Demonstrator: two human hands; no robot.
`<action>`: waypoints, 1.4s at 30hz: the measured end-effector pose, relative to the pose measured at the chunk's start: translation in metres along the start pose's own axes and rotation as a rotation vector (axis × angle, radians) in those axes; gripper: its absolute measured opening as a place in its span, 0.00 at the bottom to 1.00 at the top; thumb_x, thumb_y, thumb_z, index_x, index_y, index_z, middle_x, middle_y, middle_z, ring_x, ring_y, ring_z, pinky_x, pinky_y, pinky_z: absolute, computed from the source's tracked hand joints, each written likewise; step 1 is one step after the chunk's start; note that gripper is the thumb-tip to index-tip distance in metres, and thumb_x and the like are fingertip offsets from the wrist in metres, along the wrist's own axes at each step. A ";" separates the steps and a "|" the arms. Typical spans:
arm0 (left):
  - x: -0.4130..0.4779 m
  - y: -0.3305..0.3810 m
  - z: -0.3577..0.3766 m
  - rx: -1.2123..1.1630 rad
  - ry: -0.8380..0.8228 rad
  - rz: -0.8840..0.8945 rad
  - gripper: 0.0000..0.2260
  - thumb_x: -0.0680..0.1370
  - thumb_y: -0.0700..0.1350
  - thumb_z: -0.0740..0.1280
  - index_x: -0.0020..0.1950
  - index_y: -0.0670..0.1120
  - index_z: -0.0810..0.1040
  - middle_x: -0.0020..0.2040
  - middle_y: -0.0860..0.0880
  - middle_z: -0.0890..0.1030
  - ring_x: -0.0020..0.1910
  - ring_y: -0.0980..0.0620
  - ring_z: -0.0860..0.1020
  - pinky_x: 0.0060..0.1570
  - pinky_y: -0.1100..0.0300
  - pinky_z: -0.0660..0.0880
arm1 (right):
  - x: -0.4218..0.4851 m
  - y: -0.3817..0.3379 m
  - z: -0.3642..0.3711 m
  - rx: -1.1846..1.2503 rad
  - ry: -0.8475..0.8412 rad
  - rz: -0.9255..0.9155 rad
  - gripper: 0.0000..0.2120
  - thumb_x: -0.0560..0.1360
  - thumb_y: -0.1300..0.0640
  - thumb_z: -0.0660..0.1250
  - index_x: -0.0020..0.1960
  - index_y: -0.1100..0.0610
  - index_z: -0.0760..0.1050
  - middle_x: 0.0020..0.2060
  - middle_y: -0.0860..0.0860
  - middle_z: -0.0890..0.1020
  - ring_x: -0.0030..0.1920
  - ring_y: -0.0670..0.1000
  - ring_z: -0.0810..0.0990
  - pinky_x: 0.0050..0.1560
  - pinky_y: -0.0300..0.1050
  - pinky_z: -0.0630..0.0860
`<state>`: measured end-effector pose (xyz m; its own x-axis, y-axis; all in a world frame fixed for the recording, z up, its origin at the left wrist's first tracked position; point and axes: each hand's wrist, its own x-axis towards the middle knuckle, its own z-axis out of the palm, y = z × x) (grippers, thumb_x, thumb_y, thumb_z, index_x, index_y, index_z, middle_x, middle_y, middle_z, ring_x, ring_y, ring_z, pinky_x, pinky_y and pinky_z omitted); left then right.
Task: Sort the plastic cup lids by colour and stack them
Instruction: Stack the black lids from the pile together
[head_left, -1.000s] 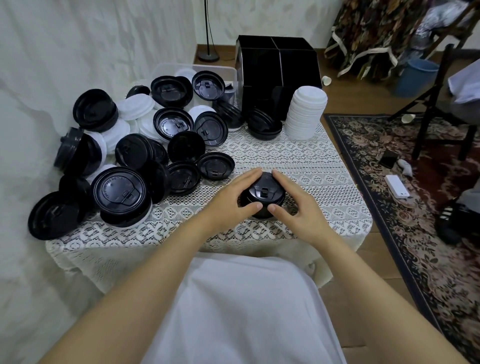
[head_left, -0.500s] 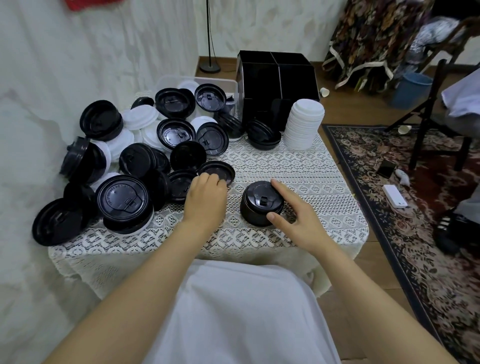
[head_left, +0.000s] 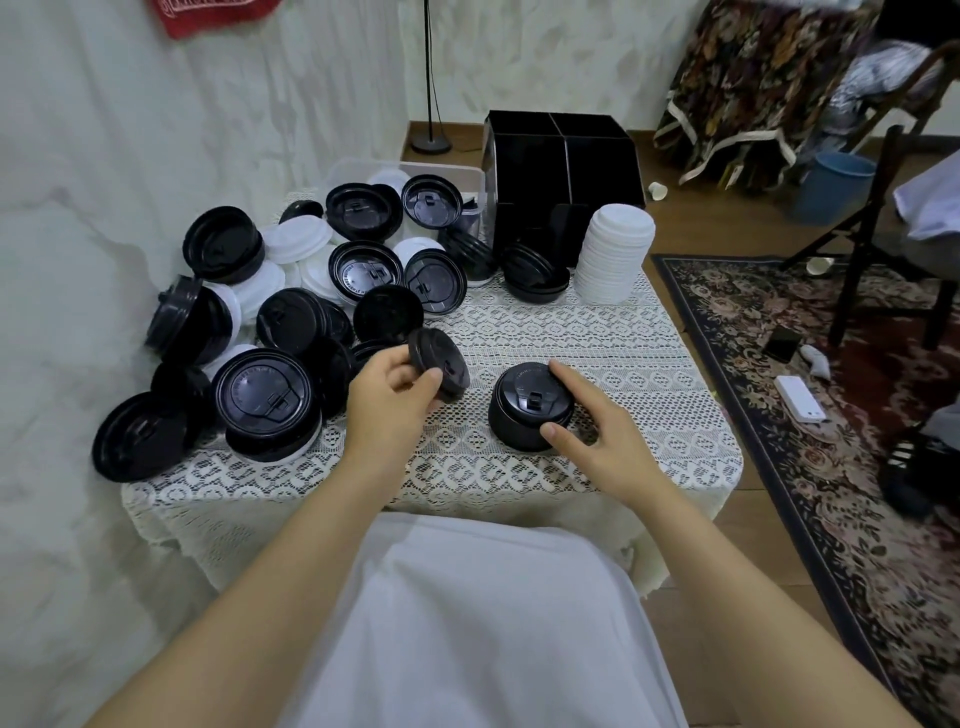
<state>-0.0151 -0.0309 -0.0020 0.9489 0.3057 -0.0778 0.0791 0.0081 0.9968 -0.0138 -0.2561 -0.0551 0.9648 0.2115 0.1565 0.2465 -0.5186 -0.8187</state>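
Left hand (head_left: 387, 402) pinches 1 tilted black lid (head_left: 439, 370); right hand (head_left: 597, 434) grips the black stack (head_left: 530, 408) beside it.

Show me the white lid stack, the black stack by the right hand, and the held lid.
white lid stack (head_left: 613, 265): head view, its side.
black stack (head_left: 530, 400): head view, top lid.
held lid (head_left: 439, 353): head view, its face.
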 end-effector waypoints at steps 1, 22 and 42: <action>-0.004 -0.002 -0.004 -0.055 -0.018 -0.048 0.12 0.77 0.34 0.67 0.60 0.43 0.76 0.48 0.46 0.83 0.46 0.52 0.82 0.44 0.60 0.80 | 0.000 0.000 0.000 0.001 0.000 -0.003 0.32 0.71 0.35 0.64 0.72 0.37 0.60 0.73 0.40 0.66 0.73 0.41 0.64 0.71 0.40 0.61; -0.008 -0.020 -0.033 0.853 -0.342 0.154 0.38 0.73 0.48 0.74 0.78 0.48 0.59 0.76 0.51 0.62 0.74 0.52 0.61 0.70 0.59 0.58 | 0.000 -0.001 0.002 -0.005 0.009 0.010 0.35 0.70 0.35 0.65 0.75 0.41 0.61 0.73 0.42 0.67 0.73 0.43 0.65 0.73 0.46 0.63; -0.005 0.008 0.014 0.725 -0.407 0.531 0.35 0.71 0.47 0.75 0.74 0.43 0.65 0.72 0.51 0.66 0.68 0.62 0.62 0.61 0.82 0.50 | 0.000 -0.002 0.002 0.031 0.006 0.016 0.36 0.70 0.34 0.65 0.75 0.41 0.61 0.70 0.39 0.70 0.69 0.41 0.69 0.69 0.52 0.69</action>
<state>-0.0153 -0.0457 0.0058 0.9373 -0.2513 0.2415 -0.3485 -0.6626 0.6629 -0.0148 -0.2539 -0.0548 0.9691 0.1984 0.1466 0.2282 -0.4959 -0.8379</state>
